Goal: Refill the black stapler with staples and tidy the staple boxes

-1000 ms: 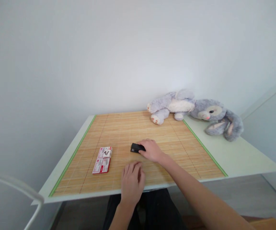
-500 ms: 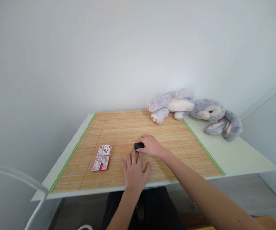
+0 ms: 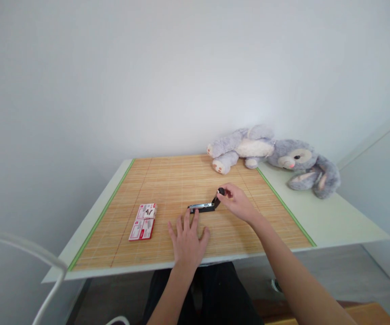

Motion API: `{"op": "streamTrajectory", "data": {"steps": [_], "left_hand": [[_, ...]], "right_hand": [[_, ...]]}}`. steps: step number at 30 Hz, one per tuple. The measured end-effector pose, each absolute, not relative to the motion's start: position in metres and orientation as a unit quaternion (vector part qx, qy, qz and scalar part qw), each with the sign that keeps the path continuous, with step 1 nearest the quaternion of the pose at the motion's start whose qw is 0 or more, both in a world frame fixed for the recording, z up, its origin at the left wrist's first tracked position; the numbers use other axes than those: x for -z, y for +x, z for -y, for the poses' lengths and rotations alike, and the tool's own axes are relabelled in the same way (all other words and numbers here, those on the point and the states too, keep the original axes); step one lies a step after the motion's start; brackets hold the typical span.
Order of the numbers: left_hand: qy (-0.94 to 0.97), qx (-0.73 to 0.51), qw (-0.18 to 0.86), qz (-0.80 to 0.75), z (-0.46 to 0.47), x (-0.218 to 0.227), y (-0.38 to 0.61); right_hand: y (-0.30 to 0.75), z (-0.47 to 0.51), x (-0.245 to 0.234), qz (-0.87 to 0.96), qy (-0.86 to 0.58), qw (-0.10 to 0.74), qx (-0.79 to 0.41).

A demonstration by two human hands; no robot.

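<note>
A black stapler (image 3: 202,208) lies on the bamboo mat with its top cover swung up at the right end, baring the shiny metal staple channel. My right hand (image 3: 237,202) pinches the raised cover between thumb and fingers. Flat on the mat in front of the stapler, my left hand (image 3: 188,241) has its fingers spread, and the fingertips reach the near edge of the stapler's base. To the left, two small red and white boxes (image 3: 143,221) lie close together, one with a stapler pictured on it.
The bamboo mat (image 3: 168,180) with green edging covers most of the white table (image 3: 347,223). A grey plush rabbit (image 3: 293,155) lies along the back right by the wall. A white curved tube (image 3: 29,246) rises at the lower left.
My right hand has moved right and up, swinging the stapler's cover open and exposing the metal channel. My left hand stays spread on the mat in nearly the same place.
</note>
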State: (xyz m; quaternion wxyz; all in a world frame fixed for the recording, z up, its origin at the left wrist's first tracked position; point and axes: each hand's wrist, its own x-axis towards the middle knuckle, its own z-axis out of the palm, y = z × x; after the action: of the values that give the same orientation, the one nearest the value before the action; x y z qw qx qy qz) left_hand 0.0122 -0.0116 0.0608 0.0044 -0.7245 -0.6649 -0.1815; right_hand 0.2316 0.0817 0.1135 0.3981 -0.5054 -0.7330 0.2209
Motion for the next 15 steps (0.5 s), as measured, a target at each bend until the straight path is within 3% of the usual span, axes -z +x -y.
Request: {"op": "streamTrajectory", "data": {"steps": [4, 15], "left_hand": [[-0.724, 0.189, 0.007, 0.663, 0.012, -0.06, 0.011], [-0.729, 0.231, -0.026, 0.644, 0.009, -0.061, 0.009]], "right_hand": [[0.264, -0.075, -0.088, 0.64, -0.538, 0.423, -0.349], [0.285, -0.067, -0.051, 0.58, -0.578, 0.402, -0.41]]}}
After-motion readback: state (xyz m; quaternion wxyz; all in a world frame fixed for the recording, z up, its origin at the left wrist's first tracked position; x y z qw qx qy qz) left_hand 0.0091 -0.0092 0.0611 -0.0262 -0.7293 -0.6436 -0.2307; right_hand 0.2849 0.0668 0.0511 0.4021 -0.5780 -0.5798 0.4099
